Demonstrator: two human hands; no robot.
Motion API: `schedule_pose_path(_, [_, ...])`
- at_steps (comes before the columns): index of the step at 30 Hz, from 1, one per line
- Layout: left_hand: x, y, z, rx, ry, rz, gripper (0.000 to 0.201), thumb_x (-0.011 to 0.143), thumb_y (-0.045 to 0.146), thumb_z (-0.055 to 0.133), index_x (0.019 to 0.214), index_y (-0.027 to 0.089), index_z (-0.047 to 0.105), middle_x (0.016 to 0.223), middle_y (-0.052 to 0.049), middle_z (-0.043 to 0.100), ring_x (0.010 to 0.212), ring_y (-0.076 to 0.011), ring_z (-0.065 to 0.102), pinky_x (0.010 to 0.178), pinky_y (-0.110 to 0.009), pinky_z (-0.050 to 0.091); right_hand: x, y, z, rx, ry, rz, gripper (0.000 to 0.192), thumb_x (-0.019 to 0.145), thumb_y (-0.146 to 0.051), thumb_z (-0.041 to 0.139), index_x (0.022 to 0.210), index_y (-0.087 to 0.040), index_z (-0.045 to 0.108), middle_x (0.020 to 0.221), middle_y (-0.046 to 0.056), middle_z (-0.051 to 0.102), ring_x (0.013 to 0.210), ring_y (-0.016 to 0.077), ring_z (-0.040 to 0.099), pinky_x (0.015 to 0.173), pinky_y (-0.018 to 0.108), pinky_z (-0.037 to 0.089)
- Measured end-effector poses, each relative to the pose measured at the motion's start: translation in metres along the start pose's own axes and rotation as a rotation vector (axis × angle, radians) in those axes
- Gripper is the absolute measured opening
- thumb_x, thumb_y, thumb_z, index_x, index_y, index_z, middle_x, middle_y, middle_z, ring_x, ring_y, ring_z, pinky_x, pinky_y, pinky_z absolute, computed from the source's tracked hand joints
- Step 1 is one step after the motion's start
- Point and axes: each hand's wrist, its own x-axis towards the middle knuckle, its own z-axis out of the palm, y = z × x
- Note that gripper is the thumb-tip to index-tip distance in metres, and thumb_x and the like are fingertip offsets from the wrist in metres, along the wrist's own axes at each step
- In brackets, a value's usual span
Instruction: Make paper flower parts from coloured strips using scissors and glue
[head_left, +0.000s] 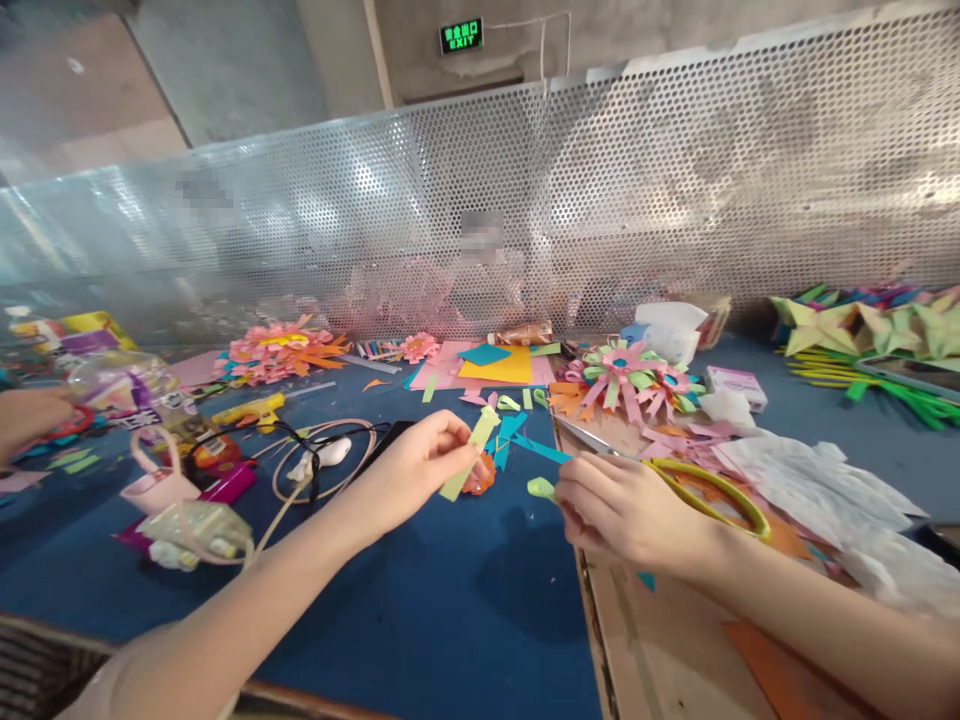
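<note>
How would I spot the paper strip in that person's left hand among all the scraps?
Start at the blue table and follow the bare arm coming in from the lower left to the left hand. The strip is pinched at its fingertips, slanting up off the table. It is long, plain and light green, while the green piece by the right hand is a short curled loop.

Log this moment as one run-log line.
left hand: pinching green paper strip | right hand: holding green paper loop, scissors beside
</note>
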Motion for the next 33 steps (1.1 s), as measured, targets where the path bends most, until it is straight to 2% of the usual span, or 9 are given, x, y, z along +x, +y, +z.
schedule_pose_path(5, [0.016,-0.002,0.036,-0.286,0.118,-0.158,0.017,0.079,0.031,0.058,0.083,0.017,0.048,0.075,-0.003,0.065,0.064,-0.0141,0.063,0.056,-0.023,0.043,-0.004,0.001,0.003,0.029,0.019,0.094,0.012,0.076,-0.007,0.045,0.076,-0.017,0.051,0.072,0.003,0.055,0.064,0.0135,0.054,0.053,0.024,0.044])
schedule_pose_path(9, [0.031,-0.002,0.053,-0.445,0.205,-0.118,0.015,0.076,0.029,0.059,0.079,0.017,0.049,0.070,0.000,0.062,0.056,-0.0092,0.055,0.046,-0.018,0.034,-0.006,0.003,0.002,0.036,0.019,0.119,0.010,0.076,-0.008,0.046,0.077,-0.016,0.052,0.072,0.004,0.056,0.062,0.0136,0.053,0.050,0.024,0.043])
schedule_pose_path(14, [0.046,0.002,0.067,-0.522,0.226,-0.067,0.007,0.076,0.022,0.056,0.077,0.017,0.051,0.075,-0.002,0.062,0.061,-0.0093,0.054,0.050,-0.019,0.038,-0.004,0.002,0.004,0.043,-0.043,0.078,0.015,0.078,-0.008,0.043,0.074,-0.015,0.055,0.072,0.005,0.057,0.063,0.0153,0.055,0.050,0.025,0.044])
schedule_pose_path(19, [0.052,-0.003,0.070,-0.574,0.228,-0.062,0.009,0.075,0.019,0.056,0.083,0.016,0.053,0.084,-0.006,0.064,0.071,-0.0125,0.058,0.053,-0.020,0.041,-0.006,-0.005,0.002,0.077,-0.145,0.100,0.012,0.082,-0.014,0.045,0.079,-0.015,0.057,0.076,0.005,0.056,0.065,0.0157,0.055,0.052,0.026,0.044])
schedule_pose_path(23, [0.051,-0.009,0.069,-0.617,0.233,-0.100,0.011,0.073,0.020,0.060,0.081,0.016,0.053,0.088,-0.004,0.062,0.075,-0.0132,0.059,0.053,-0.019,0.042,-0.011,-0.008,-0.008,0.257,-0.242,0.215,0.013,0.076,-0.023,0.050,0.087,-0.017,0.054,0.083,0.005,0.055,0.067,0.0160,0.055,0.054,0.027,0.045])
schedule_pose_path(27, [0.050,-0.010,0.072,-0.677,0.185,-0.120,0.012,0.072,0.018,0.062,0.079,0.016,0.053,0.078,-0.001,0.057,0.074,-0.0130,0.059,0.058,-0.020,0.046,-0.014,-0.006,-0.020,0.470,-0.196,0.350,0.016,0.074,-0.019,0.048,0.089,-0.018,0.050,0.087,0.005,0.055,0.073,0.0159,0.057,0.061,0.028,0.047])
schedule_pose_path(29, [0.049,-0.010,0.073,-0.706,0.152,-0.125,0.013,0.072,0.016,0.062,0.080,0.016,0.052,0.076,-0.001,0.056,0.071,-0.0124,0.058,0.059,-0.022,0.047,-0.014,-0.005,-0.022,0.487,-0.188,0.356,0.016,0.074,-0.018,0.048,0.090,-0.019,0.050,0.088,0.005,0.055,0.075,0.0163,0.056,0.063,0.028,0.048])
schedule_pose_path(33, [0.045,-0.008,0.073,-0.731,0.124,-0.116,0.012,0.074,0.015,0.062,0.081,0.016,0.051,0.076,-0.001,0.056,0.068,-0.0118,0.058,0.061,-0.023,0.048,-0.015,-0.006,-0.019,0.396,-0.261,0.263,0.015,0.079,-0.020,0.047,0.091,-0.018,0.054,0.091,0.007,0.056,0.079,0.0177,0.055,0.063,0.029,0.046])
